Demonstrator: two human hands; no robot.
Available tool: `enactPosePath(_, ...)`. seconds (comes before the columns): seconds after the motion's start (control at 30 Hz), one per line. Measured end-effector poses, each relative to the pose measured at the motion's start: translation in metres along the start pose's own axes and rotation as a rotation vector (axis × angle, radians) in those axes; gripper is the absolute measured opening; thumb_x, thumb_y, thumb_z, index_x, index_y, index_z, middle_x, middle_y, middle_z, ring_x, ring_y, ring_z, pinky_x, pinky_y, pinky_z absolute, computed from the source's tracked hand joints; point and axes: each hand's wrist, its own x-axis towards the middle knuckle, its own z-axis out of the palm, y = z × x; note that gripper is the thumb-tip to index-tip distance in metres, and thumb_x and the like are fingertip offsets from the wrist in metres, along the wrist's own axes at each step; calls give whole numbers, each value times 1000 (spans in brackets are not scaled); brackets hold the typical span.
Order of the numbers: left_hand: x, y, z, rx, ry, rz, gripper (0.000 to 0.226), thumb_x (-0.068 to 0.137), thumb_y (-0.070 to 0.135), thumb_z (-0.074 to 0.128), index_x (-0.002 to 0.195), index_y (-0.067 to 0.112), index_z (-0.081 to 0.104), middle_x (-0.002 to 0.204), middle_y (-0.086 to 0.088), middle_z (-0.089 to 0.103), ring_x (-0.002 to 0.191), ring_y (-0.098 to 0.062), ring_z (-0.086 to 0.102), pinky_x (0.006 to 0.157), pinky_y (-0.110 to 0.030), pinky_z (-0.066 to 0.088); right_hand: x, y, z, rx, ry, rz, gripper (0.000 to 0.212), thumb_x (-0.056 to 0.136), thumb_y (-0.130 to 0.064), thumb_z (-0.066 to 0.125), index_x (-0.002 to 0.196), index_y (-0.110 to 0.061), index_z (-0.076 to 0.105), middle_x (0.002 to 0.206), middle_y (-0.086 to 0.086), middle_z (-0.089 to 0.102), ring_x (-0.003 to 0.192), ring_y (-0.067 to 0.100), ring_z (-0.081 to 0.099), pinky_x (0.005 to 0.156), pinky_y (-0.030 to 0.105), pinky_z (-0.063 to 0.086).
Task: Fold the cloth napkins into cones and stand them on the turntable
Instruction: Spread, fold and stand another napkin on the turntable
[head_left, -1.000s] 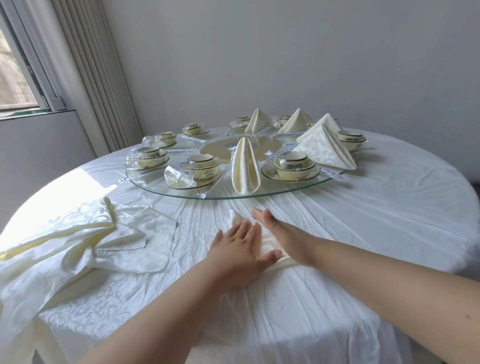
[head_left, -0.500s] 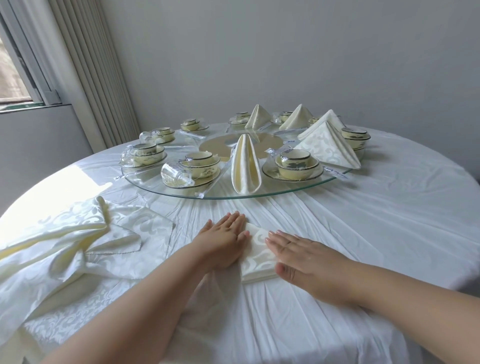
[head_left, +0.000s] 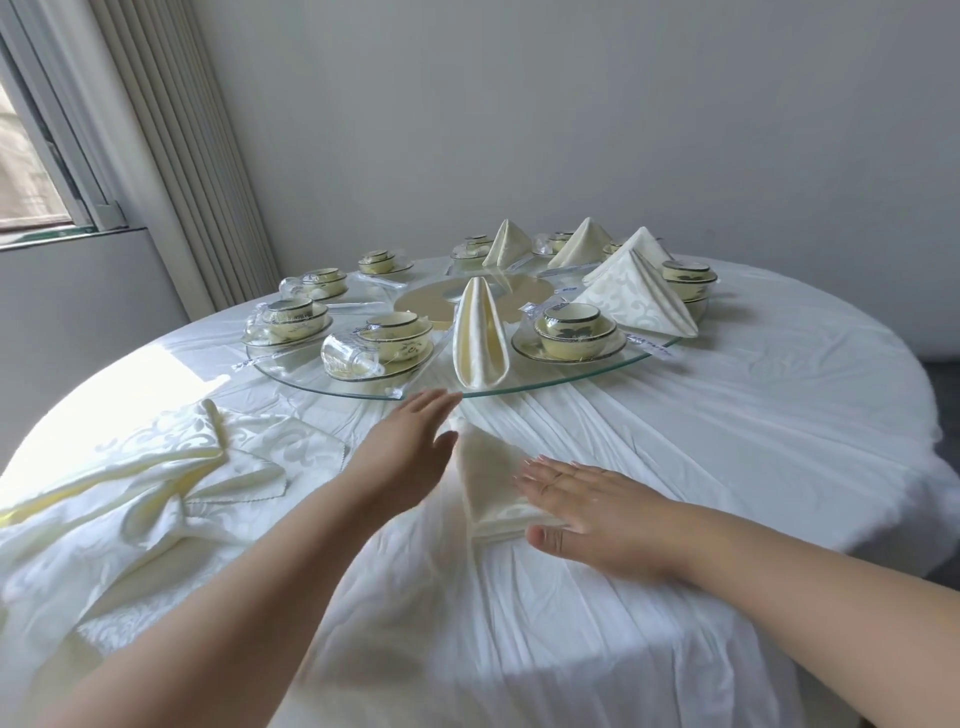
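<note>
Left hand (head_left: 410, 447) sliding forward off the folded napkin (head_left: 493, 483) toward the turntable (head_left: 597, 376) rim; right hand (head_left: 597, 512) flattening over the napkin's near edge.

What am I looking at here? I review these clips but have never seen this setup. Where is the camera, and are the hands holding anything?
There is no machine: a person wears one wide-angle camera on the head, looking forward and down. The left hand and right hand are both flat and open, holding nothing. The right hand rests on a folded napkin lying on the white tablecloth; the left is beside it, blurred. Loose napkins lie in a pile to the left. Beyond is a glass turntable carrying bowl sets and five napkins already standing, the nearest by its front edge.
</note>
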Motion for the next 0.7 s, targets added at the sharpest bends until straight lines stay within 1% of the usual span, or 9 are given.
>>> enactPosePath(0.03,-10,11,-6,-44,37,95,48,99,35,39,145,21,40,152,4,36,143,-10,26,113,-20,17,1,0,1,-16,7,-3,107,59,-86,-9,152,-33,-3,159,-14,-12,143,-1,-16,120,29,-4)
enactPosePath(0.1,-33,33,-7,-91,-115,244,61,95,55,22,147,25,36,152,13,29,143,-1,17,116,-21,5,4,0,3,-47,39,-12,112,57,-88,-13,153,-32,1,160,-10,-8,144,1,-12,120,31,0)
enactPosePath(0.17,-53,44,4,-49,-357,260,70,93,65,7,152,29,18,156,16,10,144,4,2,120,-29,-3,4,-1,5,-48,61,-7,114,58,-90,-11,154,-28,4,161,-9,-5,145,2,-10,120,32,2)
enactPosePath(0.23,-64,41,13,-1,-443,232,71,89,68,1,151,34,1,157,18,-5,141,8,-10,119,-30,-7,0,-2,5,-74,61,-3,112,60,-88,-7,154,-26,1,160,-10,-7,144,1,-13,120,31,-1)
enactPosePath(0.37,-66,36,14,50,-447,232,75,86,71,-2,151,34,-2,157,18,-9,140,9,-17,118,-26,-11,-20,11,6,-99,35,26,110,60,-86,-8,152,-27,-11,157,-14,-17,142,-2,-18,118,24,-7)
enactPosePath(0.47,-66,26,14,42,-450,259,87,73,79,-14,150,39,-4,156,22,-9,138,13,-18,117,-25,-11,-32,25,8,-104,27,52,110,59,-89,-15,151,-29,-14,157,-15,-19,141,-3,-19,119,25,-6)
enactPosePath(0.57,-69,9,8,2,-457,258,81,73,80,-15,145,47,-2,155,27,-6,136,17,-15,117,-25,-10,-39,25,7,-93,11,67,102,65,-83,-9,151,-30,-15,156,-17,-20,141,-3,-19,118,24,-8)
enactPosePath(0.63,-69,1,2,-51,-460,260,78,75,80,-9,144,49,7,153,30,2,136,19,-8,118,-27,-7,-39,22,4,-101,16,67,103,64,-83,-9,151,-29,-14,157,-15,-19,141,-3,-18,118,24,-8)
enactPosePath(0.7,-65,-3,-4,-67,-427,278,74,81,79,7,144,45,24,152,29,18,135,21,3,118,-28,-4,-39,19,1,-126,19,73,105,62,-81,-10,152,-27,-11,158,-13,-17,142,-2,-17,118,26,-8)
